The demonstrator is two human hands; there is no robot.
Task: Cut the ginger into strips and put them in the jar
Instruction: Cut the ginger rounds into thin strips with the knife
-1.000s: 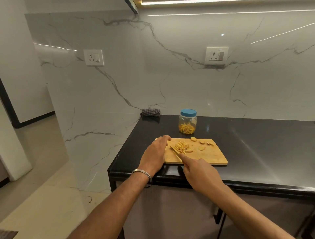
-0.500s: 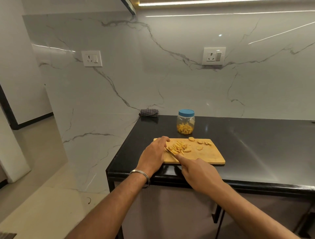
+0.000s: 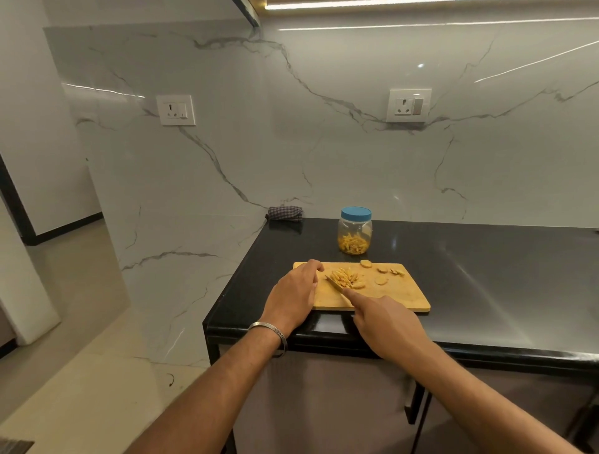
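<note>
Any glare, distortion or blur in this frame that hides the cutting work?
Head view: the ceiling light strip reflects as streaks on the glossy wall and as a sheen on the black counter; wide-angle bending curves the edges; the cutting board, ginger strips and jar are evenly lit and clear enough, though small; the knife blade is thin and hard to trace.

white marble wall (two sockets), black counter, pale floor.
</note>
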